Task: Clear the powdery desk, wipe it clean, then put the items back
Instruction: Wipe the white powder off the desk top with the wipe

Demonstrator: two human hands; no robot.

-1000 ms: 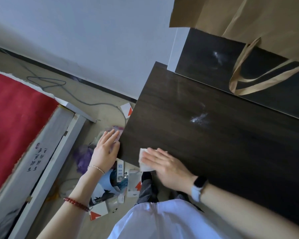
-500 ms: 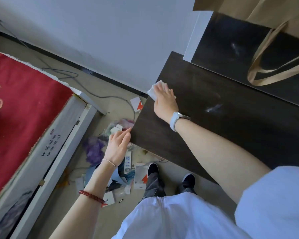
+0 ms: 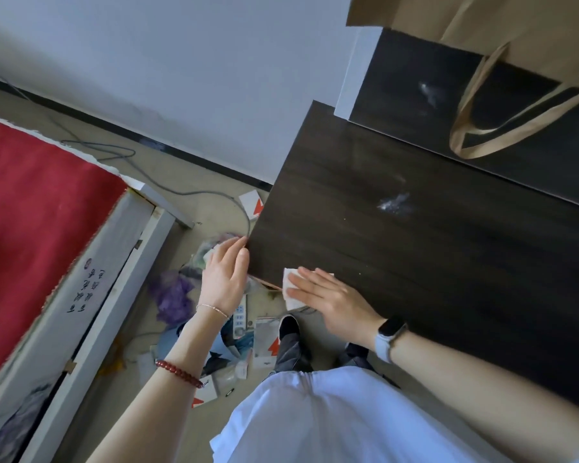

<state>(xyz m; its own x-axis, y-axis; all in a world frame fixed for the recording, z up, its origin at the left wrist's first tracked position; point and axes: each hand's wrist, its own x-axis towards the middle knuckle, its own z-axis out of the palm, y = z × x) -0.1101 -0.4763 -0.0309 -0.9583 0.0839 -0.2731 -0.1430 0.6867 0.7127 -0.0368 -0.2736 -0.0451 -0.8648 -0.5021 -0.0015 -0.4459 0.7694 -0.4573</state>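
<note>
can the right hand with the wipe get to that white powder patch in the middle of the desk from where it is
Probably yes. The right hand presses the white wipe flat at the desk's near left corner, and only bare dark desk lies between it and the powder patch. The paper bag sits further back, out of the way.

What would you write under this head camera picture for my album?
Right hand presses a white wipe on the dark desk near leftover powder; left hand touches its edge.

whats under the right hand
A white wipe, pressed flat on the dark desk at its near corner by the right hand. Most of the wipe is covered by the fingers.
</note>
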